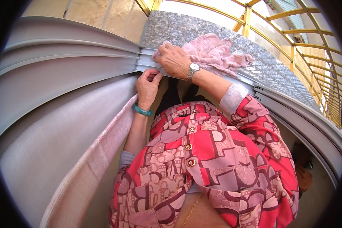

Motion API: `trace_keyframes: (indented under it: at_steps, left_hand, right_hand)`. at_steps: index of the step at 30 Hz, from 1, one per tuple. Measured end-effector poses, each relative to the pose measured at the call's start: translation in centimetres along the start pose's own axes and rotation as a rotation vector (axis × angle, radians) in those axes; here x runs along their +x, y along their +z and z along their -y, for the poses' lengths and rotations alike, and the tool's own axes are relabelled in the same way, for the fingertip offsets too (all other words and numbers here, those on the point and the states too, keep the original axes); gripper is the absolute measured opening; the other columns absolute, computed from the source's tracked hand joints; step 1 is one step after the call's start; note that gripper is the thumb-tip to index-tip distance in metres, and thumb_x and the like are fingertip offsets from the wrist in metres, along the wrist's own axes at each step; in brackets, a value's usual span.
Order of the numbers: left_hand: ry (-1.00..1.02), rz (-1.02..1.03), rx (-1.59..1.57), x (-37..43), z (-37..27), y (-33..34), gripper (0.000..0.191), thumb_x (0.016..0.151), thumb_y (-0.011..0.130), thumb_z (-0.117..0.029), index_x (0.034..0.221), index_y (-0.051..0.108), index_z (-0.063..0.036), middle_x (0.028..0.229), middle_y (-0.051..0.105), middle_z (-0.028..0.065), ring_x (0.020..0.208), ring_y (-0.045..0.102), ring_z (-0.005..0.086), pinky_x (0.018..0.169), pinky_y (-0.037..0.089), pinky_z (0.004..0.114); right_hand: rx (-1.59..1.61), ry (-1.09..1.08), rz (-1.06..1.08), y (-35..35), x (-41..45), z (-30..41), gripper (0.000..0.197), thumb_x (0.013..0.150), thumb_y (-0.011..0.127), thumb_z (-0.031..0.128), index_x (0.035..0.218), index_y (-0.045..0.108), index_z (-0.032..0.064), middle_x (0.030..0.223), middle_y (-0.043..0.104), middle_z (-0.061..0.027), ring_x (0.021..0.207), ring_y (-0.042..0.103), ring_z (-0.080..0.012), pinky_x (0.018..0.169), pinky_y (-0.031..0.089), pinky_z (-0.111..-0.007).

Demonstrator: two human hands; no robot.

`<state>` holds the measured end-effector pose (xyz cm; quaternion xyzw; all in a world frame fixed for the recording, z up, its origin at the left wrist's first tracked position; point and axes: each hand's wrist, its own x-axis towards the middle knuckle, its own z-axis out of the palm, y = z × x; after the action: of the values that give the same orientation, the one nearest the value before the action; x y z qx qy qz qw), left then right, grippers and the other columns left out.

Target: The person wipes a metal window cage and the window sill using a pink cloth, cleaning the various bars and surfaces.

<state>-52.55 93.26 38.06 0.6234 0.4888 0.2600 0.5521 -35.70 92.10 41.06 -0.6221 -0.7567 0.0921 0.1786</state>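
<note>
A crumpled pink cloth (209,52) lies partly over the metal window track (148,61) and partly on the speckled stone sill (171,25). My right hand (173,61), with a silver watch at the wrist, grips the cloth's left end and presses it on the track near the corner. Just below it, my left hand (148,87) is at the track's inner edge, fingers curled and thumb close to them. A teal bangle is on that wrist. Whether the left fingertips pinch anything is hidden.
Left, the grey window frame (74,48) rises in ridges; a pale curtain (102,154) hangs below it. To the right runs a dark sliding sash rail (290,114). Yellow metal bars (246,21) enclose the outer side of the sill. Brick-like wall panels (88,12) stand at upper left.
</note>
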Motion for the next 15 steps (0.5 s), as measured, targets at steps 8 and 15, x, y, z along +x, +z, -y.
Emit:
trace_keyframes:
  at_steps: [8,15]
  left_hand:
    - [-0.011,-0.043,0.033,-0.7,0.7,-0.8,0.014,0.078,0.07,-0.012,0.087,0.065,-0.002,0.071,0.063,0.0021,0.063,0.055,0.0083,0.061,0.047,0.023]
    - [-0.036,-0.007,-0.018,-0.7,1.4,-1.0,0.012,0.079,0.07,-0.011,0.086,0.065,-0.002,0.071,0.063,0.0007,0.064,0.055,0.0068,0.06,0.046,0.022]
  right_hand:
    - [-0.078,0.093,0.109,-0.8,-3.8,-0.7,0.024,0.075,0.055,0.011,0.094,0.069,0.0169,0.092,0.056,-0.0079,0.094,0.054,-0.0267,0.071,0.047,-0.036]
    - [0.131,0.848,-0.347,-6.5,-10.7,-8.1,0.014,0.082,0.06,0.023,0.09,0.07,0.0162,0.089,0.057,-0.012,0.086,0.057,-0.0284,0.068,0.045,-0.04]
